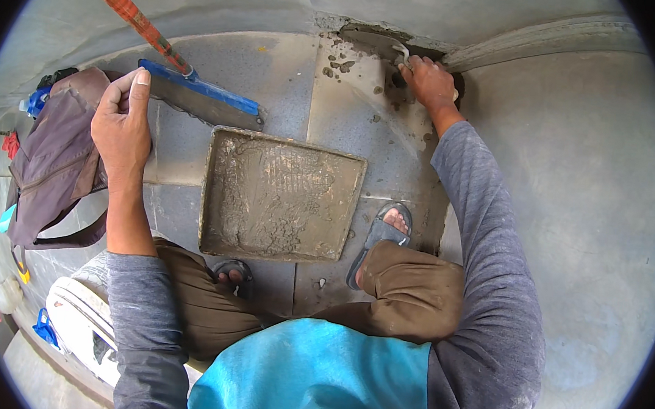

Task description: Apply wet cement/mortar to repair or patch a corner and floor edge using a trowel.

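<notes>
At the foot of the far wall, my right hand (429,84) is closed round the handle of a trowel (401,52). Its blade lies against a rough, dark mortar patch at the base of the wall, and part of it is hard to make out. My left hand (122,133) is raised at the left, fingers curled and thumb against them, with nothing visible in it. Just beyond its thumb is the blue head of a broom (221,97), whose orange handle slants up to the far left. Between my feet and the wall sits a shallow rectangular tray (357,206) smeared with wet grey mortar.
Spots of mortar (342,66) dot the floor tiles below the patch. A grey-purple backpack (50,158) lies at the left. Nearer stands a white bucket (81,313) beside my left leg. A plain grey wall (569,221) rises close on my right. My sandaled feet flank the tray's near side.
</notes>
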The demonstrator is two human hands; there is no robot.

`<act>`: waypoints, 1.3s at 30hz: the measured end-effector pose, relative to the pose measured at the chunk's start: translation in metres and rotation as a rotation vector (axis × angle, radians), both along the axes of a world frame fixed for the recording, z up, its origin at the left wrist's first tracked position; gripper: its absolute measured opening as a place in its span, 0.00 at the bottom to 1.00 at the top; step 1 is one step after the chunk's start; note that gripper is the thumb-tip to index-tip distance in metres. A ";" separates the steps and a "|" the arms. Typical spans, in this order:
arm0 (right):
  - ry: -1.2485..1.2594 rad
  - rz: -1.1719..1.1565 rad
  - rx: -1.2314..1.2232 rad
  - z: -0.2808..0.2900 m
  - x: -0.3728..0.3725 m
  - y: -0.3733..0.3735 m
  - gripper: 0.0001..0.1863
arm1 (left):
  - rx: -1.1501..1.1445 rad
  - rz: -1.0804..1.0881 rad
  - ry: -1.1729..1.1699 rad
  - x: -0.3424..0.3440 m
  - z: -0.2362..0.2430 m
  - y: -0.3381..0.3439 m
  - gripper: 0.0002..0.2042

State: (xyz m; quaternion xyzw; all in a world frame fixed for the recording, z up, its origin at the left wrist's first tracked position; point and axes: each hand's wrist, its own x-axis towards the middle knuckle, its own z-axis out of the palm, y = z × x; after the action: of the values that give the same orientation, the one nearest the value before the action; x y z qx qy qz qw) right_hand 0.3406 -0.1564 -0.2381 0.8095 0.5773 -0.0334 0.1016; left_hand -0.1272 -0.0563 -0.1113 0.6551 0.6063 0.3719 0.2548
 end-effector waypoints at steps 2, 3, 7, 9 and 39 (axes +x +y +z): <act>0.008 0.035 -0.010 0.002 -0.004 0.003 0.20 | 0.019 0.009 0.002 0.000 0.003 0.001 0.15; 0.005 0.037 -0.025 0.001 -0.002 0.001 0.20 | 0.036 0.011 0.002 0.000 0.005 0.000 0.15; 0.037 -0.069 -0.027 -0.002 0.006 -0.010 0.21 | 0.046 0.014 -0.008 0.000 0.007 -0.002 0.15; 0.041 -0.086 -0.041 -0.002 0.007 -0.007 0.21 | 0.050 0.007 -0.004 -0.001 0.008 -0.001 0.15; 0.031 -0.124 -0.086 -0.005 0.001 0.003 0.20 | 0.030 0.010 -0.022 -0.003 0.001 0.003 0.15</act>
State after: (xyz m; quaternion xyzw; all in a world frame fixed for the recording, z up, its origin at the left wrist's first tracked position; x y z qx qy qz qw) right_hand 0.3412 -0.1532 -0.2435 0.8381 0.5255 -0.0768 0.1249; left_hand -0.1304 -0.0537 -0.1107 0.6517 0.6011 0.3895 0.2496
